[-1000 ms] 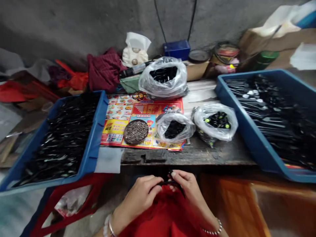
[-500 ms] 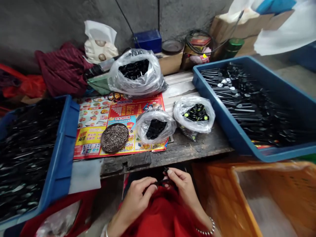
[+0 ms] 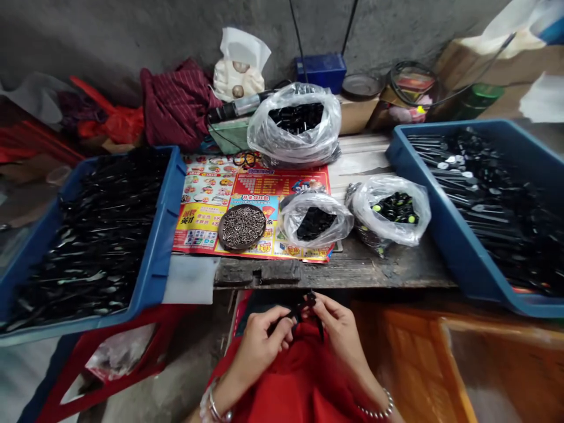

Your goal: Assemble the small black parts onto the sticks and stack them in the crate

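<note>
Left hand point(image 3: 264, 352) and right hand point(image 3: 339, 335) close together just below the tabletop point(image 3: 352, 273) edge, above a red cloth point(image 3: 291, 382). Small black plastic part point(image 3: 306, 308) held between both hands, exact shape too small to make out and partly hidden by the fingers point(image 3: 284, 335). Fingers of both hands nearly closed, pinching the part from either side, with little gap around it. Silver bangle point(image 3: 214, 408) on left wrist, beaded bracelet point(image 3: 379, 411) on right wrist. Nearest on the worn wooden tabletop: white foam pad point(image 3: 189, 281) at the edge, printed food flyer point(image 3: 282, 182) beyond it. On the flyer, round dark dish of small screws point(image 3: 241, 228) and clear plastic bag of black parts point(image 3: 315, 220). Just right of that, second clear bag point(image 3: 392, 211) with black parts tipped in green. Third, larger clear bag of black parts point(image 3: 295, 126) at the flyer's far edge. Blue tray point(image 3: 158, 247) of long black pieces on the left, second blue tray point(image 3: 445, 217) of similar pieces on the right. Orange crate point(image 3: 409, 364) below the tabletop, right of the hands.
</note>
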Demonstrator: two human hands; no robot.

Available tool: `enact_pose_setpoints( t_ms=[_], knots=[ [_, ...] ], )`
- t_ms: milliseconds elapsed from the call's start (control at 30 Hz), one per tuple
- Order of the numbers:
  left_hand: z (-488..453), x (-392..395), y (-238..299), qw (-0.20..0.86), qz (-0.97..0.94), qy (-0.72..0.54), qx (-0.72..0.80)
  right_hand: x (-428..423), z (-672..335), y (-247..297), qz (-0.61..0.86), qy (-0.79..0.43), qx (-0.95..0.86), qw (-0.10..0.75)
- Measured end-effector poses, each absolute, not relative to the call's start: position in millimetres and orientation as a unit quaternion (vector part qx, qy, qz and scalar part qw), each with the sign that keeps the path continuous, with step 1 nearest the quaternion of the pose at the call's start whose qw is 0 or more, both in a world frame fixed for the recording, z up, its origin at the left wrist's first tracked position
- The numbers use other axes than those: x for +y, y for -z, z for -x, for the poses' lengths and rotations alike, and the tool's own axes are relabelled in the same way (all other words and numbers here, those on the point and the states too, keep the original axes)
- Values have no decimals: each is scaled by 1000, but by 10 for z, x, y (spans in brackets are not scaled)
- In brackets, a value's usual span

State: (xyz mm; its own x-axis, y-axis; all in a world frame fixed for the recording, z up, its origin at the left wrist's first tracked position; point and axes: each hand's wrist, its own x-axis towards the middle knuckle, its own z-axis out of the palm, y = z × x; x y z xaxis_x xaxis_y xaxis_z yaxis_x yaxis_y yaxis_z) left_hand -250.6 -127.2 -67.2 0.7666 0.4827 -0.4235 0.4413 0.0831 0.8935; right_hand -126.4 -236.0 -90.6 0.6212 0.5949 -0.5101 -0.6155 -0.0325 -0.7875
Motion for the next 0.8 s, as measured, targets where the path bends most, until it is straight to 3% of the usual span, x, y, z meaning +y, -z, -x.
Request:
enact_pose_setpoints(
  t_ms=[533,800],
  knots=[
    [2505,-1248,752,668,-660,-6,343,-2394,1265,958,547,-472,34,690],
    [2500,-1247,680,616,-732,24,291,-2421,1282,966,513,-501,15,697]
  ],
)
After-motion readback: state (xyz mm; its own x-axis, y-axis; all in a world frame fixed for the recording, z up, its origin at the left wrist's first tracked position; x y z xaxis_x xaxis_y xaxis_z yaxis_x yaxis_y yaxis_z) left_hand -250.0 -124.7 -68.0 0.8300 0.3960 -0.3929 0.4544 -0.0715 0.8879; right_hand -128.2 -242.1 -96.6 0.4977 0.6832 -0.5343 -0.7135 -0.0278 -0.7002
